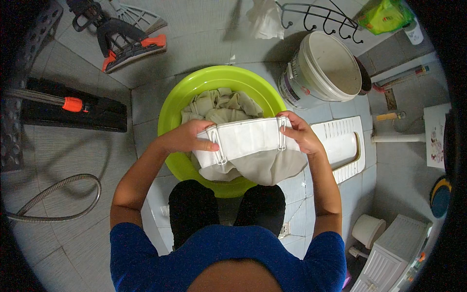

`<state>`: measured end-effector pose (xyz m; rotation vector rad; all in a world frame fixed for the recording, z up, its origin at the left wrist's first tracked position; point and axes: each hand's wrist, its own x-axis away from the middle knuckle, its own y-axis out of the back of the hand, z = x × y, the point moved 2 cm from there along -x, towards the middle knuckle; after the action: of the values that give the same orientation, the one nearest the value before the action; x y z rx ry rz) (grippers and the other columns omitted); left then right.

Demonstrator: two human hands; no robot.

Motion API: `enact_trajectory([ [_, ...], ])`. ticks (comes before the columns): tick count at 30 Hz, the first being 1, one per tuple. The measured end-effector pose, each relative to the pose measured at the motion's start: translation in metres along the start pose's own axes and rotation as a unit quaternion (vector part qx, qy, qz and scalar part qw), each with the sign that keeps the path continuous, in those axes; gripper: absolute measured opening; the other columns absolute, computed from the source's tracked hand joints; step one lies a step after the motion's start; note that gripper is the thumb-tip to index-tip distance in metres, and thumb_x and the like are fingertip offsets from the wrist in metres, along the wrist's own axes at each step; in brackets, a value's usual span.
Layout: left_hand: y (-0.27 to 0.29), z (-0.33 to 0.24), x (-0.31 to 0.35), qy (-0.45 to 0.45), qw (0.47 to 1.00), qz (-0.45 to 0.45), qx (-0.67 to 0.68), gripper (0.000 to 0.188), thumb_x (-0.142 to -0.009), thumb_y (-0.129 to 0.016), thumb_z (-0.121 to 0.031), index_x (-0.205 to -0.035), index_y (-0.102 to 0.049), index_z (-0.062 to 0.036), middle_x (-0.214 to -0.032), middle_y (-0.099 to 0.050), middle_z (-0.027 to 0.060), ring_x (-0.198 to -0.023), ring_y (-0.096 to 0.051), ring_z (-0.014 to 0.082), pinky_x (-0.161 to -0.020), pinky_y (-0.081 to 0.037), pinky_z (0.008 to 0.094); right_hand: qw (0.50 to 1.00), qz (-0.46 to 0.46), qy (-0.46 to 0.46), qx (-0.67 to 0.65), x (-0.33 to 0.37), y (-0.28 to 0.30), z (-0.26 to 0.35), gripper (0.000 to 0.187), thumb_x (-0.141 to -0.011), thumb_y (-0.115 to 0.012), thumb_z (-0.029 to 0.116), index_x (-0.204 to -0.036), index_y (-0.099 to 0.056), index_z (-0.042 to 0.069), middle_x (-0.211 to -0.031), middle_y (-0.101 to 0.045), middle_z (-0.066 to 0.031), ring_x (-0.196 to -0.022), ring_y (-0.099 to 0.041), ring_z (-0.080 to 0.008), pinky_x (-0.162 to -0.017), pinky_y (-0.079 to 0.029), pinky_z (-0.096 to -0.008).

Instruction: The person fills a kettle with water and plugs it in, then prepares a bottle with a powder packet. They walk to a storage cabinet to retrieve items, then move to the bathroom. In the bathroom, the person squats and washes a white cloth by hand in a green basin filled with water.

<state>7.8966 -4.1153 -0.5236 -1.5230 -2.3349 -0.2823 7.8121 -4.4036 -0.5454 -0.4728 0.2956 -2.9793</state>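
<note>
Between my two hands the top edge of a grey-beige curtain (272, 165) is stretched out, with its white heading band (248, 138) facing up. My left hand (189, 137) grips the band's left end, thumb on top, beside a metal curtain hook (220, 153). At the other end my right hand (304, 135) pinches the band near a second curtain hook (281, 135). Below, the cloth hangs over a lime-green basin (168, 109). More bunched grey-beige cloth (224, 103) lies in the basin behind the band.
A white bucket (301, 78) stands behind the basin on the right, with a squat toilet (360, 151) nearer. Mop heads (131, 44) and a metal hose (92, 204) are along the left wall. A black hook rack (321, 10) is at the back. A white cabinet (384, 258) stands lower right.
</note>
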Motion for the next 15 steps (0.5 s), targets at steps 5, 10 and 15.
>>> enact_trajectory([
  [5,-0.004,0.004,-0.002,0.022,1.0,-0.022,-0.006,0.063,-0.064,-0.073,-0.024,-0.116,-0.044,-0.0015,-0.108,-0.054,0.0084,-0.095,-0.05,0.0159,-0.083,-0.04,0.0294,0.999,-0.036,-0.019,-0.003,0.003,-0.008,0.006,0.034,-0.076,-0.062,0.007,-0.108,-0.051,0.004,-0.099,-0.055,0.0007,-0.09,-0.049,-0.009,-0.082,-0.038,-0.0225],
  [10,-0.011,-0.003,0.003,0.054,0.995,-0.078,0.021,0.071,-0.061,-0.075,-0.03,-0.116,-0.043,0.001,-0.105,-0.053,0.0116,-0.096,-0.05,0.0192,-0.083,-0.039,0.0278,0.999,-0.009,-0.04,-0.01,0.004,-0.013,0.002,0.03,-0.077,-0.063,0.009,-0.105,-0.053,0.004,-0.095,-0.057,0.0006,-0.087,-0.051,-0.0081,-0.08,-0.04,-0.0221],
  [15,-0.012,0.005,-0.001,0.082,0.975,-0.159,0.129,0.066,-0.063,-0.073,-0.025,-0.115,-0.043,0.0033,-0.103,-0.054,0.0121,-0.096,-0.051,0.0194,-0.083,-0.039,0.0304,0.997,0.02,-0.041,-0.066,0.007,-0.024,-0.001,0.024,-0.083,-0.056,0.009,-0.105,-0.053,0.003,-0.094,-0.057,0.0008,-0.086,-0.049,-0.0061,-0.077,-0.04,-0.0207],
])
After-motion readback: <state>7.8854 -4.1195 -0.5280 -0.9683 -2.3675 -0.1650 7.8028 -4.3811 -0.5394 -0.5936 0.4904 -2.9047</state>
